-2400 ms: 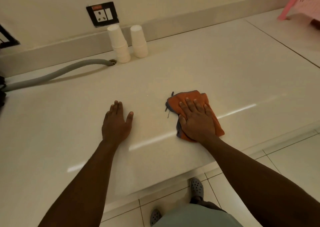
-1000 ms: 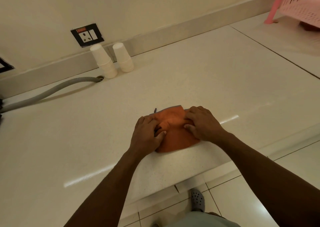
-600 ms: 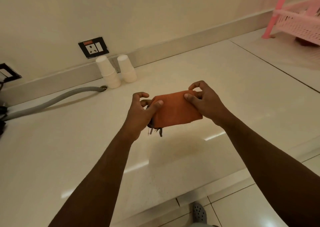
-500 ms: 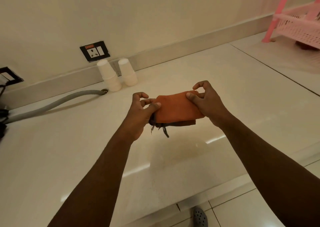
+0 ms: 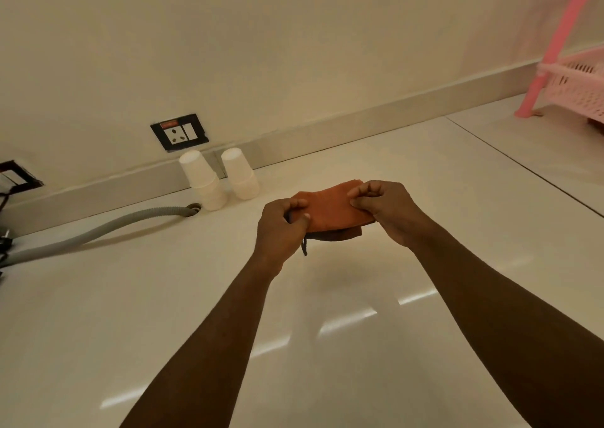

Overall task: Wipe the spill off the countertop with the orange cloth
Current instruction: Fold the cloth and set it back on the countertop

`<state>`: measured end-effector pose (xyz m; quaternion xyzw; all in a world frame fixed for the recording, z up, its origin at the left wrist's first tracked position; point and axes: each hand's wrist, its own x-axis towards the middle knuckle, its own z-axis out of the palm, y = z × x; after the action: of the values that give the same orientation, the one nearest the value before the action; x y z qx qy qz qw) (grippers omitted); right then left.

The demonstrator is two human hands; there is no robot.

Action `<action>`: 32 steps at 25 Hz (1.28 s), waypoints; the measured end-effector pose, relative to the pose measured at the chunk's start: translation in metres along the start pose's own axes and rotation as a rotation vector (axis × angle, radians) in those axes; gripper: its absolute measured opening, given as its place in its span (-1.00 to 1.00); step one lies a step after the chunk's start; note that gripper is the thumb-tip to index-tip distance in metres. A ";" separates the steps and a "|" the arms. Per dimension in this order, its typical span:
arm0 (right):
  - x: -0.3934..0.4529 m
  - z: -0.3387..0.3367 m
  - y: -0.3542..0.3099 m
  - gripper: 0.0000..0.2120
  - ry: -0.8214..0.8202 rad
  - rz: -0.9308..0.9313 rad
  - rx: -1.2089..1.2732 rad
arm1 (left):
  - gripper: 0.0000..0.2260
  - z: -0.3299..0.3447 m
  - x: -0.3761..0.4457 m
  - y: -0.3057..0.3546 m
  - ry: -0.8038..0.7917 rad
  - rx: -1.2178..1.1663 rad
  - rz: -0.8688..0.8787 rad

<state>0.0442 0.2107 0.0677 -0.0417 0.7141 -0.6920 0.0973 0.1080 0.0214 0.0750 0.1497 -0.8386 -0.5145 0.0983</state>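
Cloth raised further off countertop | L hand + R hand pinching ends

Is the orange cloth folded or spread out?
Folded: the orange cloth shows stacked layers, pinched between left hand and right hand above the countertop.

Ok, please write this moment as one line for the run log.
cloth: orange cloth folded, lifted off countertop | left hand: pinching left end | right hand: pinching right end | spill: not visible
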 end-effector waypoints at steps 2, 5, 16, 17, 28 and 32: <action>0.031 -0.002 0.004 -0.87 0.038 -0.010 -0.072 | -0.72 0.014 0.021 -0.001 -0.015 0.023 -0.070; 0.071 0.000 0.010 -0.84 0.073 -0.009 -0.171 | -0.65 0.028 0.059 0.002 -0.123 -0.173 -0.312; 0.165 0.004 0.025 -0.46 -0.034 -0.069 -0.493 | -0.51 0.067 0.158 0.002 -0.016 0.027 -0.163; 0.170 0.004 0.028 -0.46 -0.028 -0.089 -0.525 | -0.50 0.071 0.163 0.000 -0.013 0.073 -0.139; 0.198 -0.002 0.085 -0.52 -0.024 -0.207 -0.944 | -0.58 0.098 0.170 -0.062 0.015 0.534 -0.030; 0.185 0.006 0.088 -0.50 -0.040 -0.407 -1.150 | -0.44 0.101 0.170 -0.071 -0.060 0.816 0.172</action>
<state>-0.1289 0.1718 -0.0357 -0.2361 0.9491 -0.1994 -0.0618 -0.0729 0.0155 -0.0327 0.0909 -0.9856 -0.1340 0.0492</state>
